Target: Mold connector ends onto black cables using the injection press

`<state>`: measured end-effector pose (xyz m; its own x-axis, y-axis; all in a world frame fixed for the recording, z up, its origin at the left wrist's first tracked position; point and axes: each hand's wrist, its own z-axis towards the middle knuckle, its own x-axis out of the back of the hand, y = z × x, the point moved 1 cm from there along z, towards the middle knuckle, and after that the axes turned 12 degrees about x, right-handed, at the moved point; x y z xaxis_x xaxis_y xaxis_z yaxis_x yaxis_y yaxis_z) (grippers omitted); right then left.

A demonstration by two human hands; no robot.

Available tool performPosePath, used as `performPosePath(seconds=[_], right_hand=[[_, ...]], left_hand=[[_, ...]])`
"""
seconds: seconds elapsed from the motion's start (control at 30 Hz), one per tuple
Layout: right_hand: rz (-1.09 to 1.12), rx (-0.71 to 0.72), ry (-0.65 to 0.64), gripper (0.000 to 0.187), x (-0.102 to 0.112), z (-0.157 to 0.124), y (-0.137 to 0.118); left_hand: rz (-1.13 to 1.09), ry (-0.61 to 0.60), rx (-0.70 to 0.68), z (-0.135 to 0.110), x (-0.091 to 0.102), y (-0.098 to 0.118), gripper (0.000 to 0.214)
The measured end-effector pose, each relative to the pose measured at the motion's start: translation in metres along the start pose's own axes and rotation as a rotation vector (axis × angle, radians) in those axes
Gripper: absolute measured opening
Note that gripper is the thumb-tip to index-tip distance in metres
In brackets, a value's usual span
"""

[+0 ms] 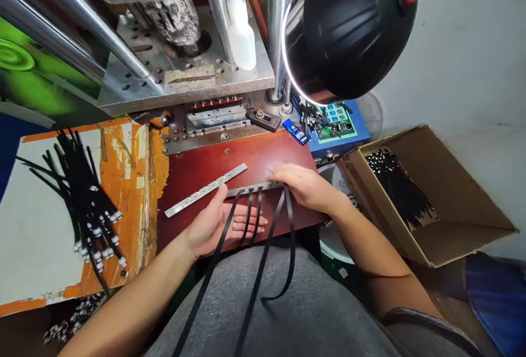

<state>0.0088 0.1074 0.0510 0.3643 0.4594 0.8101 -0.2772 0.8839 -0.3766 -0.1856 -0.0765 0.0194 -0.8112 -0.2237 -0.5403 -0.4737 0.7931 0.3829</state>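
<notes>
A slotted metal strip [234,191] lies across the front of the red-brown work surface, with several flat black cables [249,216] set along it and hanging toward me. My left hand [224,220] is palm up under these cables, fingers stretched out, its thumb by the strip's left end. At the right end, my right hand [302,184] is closed with its fingertips on a flat black cable [291,217]; its exact grip is partly hidden. A second slotted metal strip [205,190] rests slantwise behind my left thumb and carries no cables.
Beyond the red-brown surface [197,165] stands a press with a thick steel plate [242,80]. A black lamp [349,34] hangs at upper right. Black cables with white ends [82,193] lie on the left board. An open cardboard box [464,193] holds more cables on the right.
</notes>
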Motion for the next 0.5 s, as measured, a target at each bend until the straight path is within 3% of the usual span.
performPosePath(seconds=[0.1,0.2,0.3,0.43,0.5], right_hand=[[-0.010,-0.032,-0.017,0.033,0.004,0.003,-0.001],[-0.112,-0.080,-0.197,0.033,-0.005,0.014,-0.014],[-0.248,-0.082,-0.306,0.038,-0.026,0.038,-0.022],[-0.338,0.087,-0.321,0.031,-0.049,0.071,-0.013],[-0.293,0.162,-0.243,0.030,-0.051,0.078,-0.009]], left_hand=[[-0.081,-0.203,0.105,0.004,-0.011,0.003,0.104],[-0.084,-0.316,0.125,0.008,-0.015,0.007,0.093],[-0.082,-0.353,0.140,0.009,-0.017,0.008,0.069],[-0.082,-0.368,0.104,0.002,-0.020,0.007,0.040],[-0.047,-0.353,0.029,-0.004,-0.021,0.008,0.030]])
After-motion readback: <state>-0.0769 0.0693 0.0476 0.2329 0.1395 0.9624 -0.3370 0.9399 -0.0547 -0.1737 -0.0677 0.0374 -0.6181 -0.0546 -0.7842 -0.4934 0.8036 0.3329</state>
